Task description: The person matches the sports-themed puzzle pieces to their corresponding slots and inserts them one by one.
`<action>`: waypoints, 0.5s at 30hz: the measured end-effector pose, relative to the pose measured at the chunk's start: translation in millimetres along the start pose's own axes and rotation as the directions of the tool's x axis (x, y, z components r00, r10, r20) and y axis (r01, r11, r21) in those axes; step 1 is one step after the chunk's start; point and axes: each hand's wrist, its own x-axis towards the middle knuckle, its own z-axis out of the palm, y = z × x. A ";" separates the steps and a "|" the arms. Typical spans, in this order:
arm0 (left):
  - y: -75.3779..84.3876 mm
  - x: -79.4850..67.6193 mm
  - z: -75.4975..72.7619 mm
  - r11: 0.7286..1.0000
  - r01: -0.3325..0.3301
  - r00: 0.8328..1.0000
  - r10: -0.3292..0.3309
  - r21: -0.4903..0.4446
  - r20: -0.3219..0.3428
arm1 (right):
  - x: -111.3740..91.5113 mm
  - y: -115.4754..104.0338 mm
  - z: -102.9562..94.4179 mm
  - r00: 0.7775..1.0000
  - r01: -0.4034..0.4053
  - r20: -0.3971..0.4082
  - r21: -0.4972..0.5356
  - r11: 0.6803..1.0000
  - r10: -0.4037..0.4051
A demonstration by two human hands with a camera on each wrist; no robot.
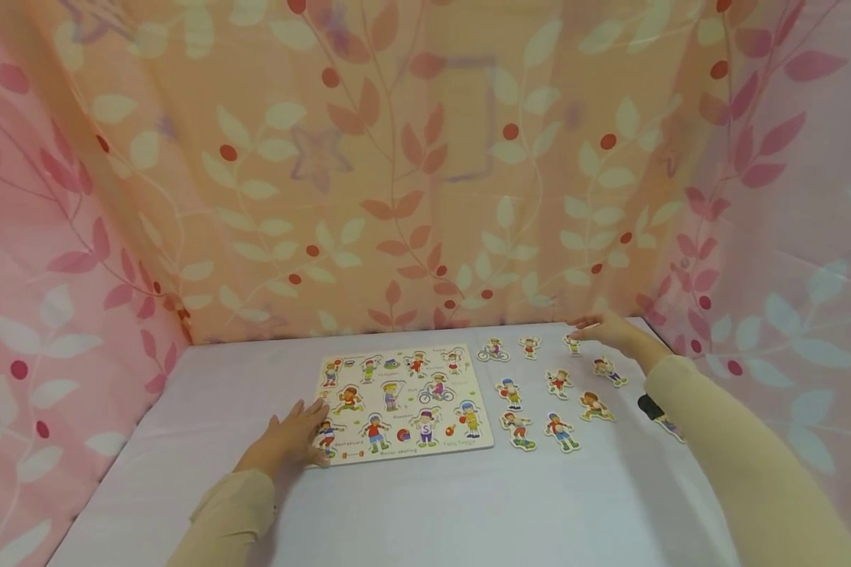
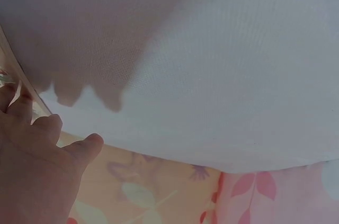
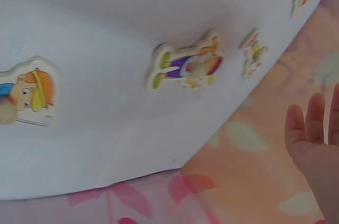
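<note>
A flat puzzle board (image 1: 411, 465) printed with children playing sports lies on the white table. My left hand (image 1: 291, 433) rests on its left edge, fingers spread; in the left wrist view the left hand (image 2: 39, 158) reaches over the board's rim. At the back right, my right hand (image 1: 613, 331) hovers beside a small figure piece (image 1: 573, 346) with its fingers extended. It holds nothing that I can see. Just in front of it lies a figure piece in purple trousers (image 1: 609, 371). In the right wrist view the right hand (image 3: 318, 144) is apart from the pieces.
Several loose pieces lie right of the board, among them a bicycle piece (image 1: 493, 351), a runner piece (image 1: 597, 406) and a skateboarder piece (image 1: 518, 431). Another figure piece (image 1: 670, 427) is partly covered by my right sleeve (image 1: 737, 441). Patterned curtains (image 1: 397, 157) enclose the table's back and sides.
</note>
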 end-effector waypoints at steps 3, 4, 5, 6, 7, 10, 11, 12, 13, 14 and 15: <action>0.3 0.5 0.3 1.000 0.004 1.000 -0.004 0.005 0.001 | -1.2 12.2 -3.6 1.000 -0.015 -0.013 -0.015 1.000 0.015; 0.5 0.6 0.2 1.000 0.005 1.000 -0.005 0.006 0.002 | -1.6 16.2 -4.9 1.000 -0.017 -0.020 -0.021 1.000 0.017; 0.7 0.8 0.0 1.000 0.005 1.000 -0.005 0.006 0.003 | -1.8 19.6 -5.7 0.999 -0.022 -0.030 -0.020 1.000 0.022; 1.1 0.7 -0.3 1.000 0.005 1.000 -0.005 0.006 0.003 | -1.6 23.1 -6.2 0.999 -0.025 -0.039 -0.022 0.999 0.024; 1.3 0.8 -0.4 1.000 0.005 1.000 -0.005 0.004 0.003 | -1.0 26.7 -6.4 0.998 -0.034 -0.051 -0.020 0.999 0.033; 1.8 0.9 -0.6 1.000 0.005 1.000 -0.005 0.005 0.000 | 2.1 36.1 -4.9 0.996 -0.049 -0.072 -0.001 0.999 0.049; 1.7 1.1 -0.4 1.000 0.006 1.000 -0.006 0.002 0.000 | 3.6 38.9 -3.6 0.995 -0.055 -0.079 0.007 0.998 0.055; 1.8 1.0 -0.3 1.000 0.006 1.000 -0.006 0.001 -0.001 | 5.4 41.6 -2.1 0.995 -0.058 -0.084 0.013 0.998 0.059; 1.6 1.2 0.1 1.000 0.006 1.000 -0.006 0.000 -0.002 | 7.2 44.1 -0.6 0.994 -0.061 -0.089 0.023 0.998 0.063; 1.5 1.4 0.3 1.000 0.006 1.000 -0.006 -0.002 -0.002 | 8.4 46.0 0.9 0.994 -0.053 -0.092 0.033 0.998 0.056; 1.4 1.3 0.5 1.000 0.005 1.000 -0.005 -0.004 -0.002 | 9.8 48.0 2.5 0.994 -0.053 -0.095 0.048 0.997 0.058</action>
